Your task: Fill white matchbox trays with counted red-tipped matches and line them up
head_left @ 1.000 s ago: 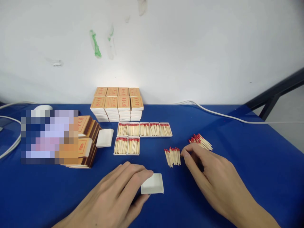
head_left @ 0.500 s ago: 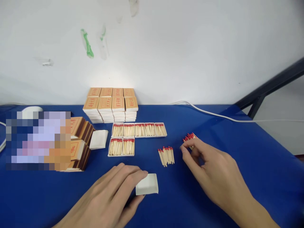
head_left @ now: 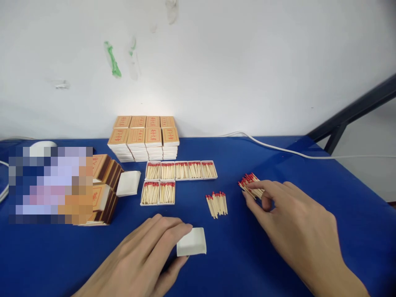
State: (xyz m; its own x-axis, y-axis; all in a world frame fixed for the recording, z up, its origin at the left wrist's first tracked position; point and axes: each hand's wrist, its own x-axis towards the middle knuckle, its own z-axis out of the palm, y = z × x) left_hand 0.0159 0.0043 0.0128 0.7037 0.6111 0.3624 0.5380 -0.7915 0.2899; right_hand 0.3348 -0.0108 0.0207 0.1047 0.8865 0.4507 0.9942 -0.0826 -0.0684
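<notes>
My left hand [head_left: 145, 251] is closed on a small white matchbox tray [head_left: 192, 242], fingertips at its left rim and thumb below. Nothing lies in the visible part of that tray. Over to the right, my right hand [head_left: 292, 225] has thumb and index finger closed around some red-tipped matches [head_left: 252, 185] at a pile. Its remaining fingers are curled and partly hidden. Between the hands, a small loose group of matches [head_left: 217, 205] lies on the blue table [head_left: 216, 276].
Several matchbox trays filled with matches [head_left: 167, 193] stand in two rows. Behind them are stacked orange-topped matchboxes [head_left: 144, 136]. White trays [head_left: 128, 183] and matchbox covers [head_left: 102, 185] sit at left beside a blurred patch. A white cable [head_left: 278, 149] runs along the back.
My right hand has shifted slightly right, its thumb and index finger now around matches at the pile's front. My left hand and the tray have stayed nearly still.
</notes>
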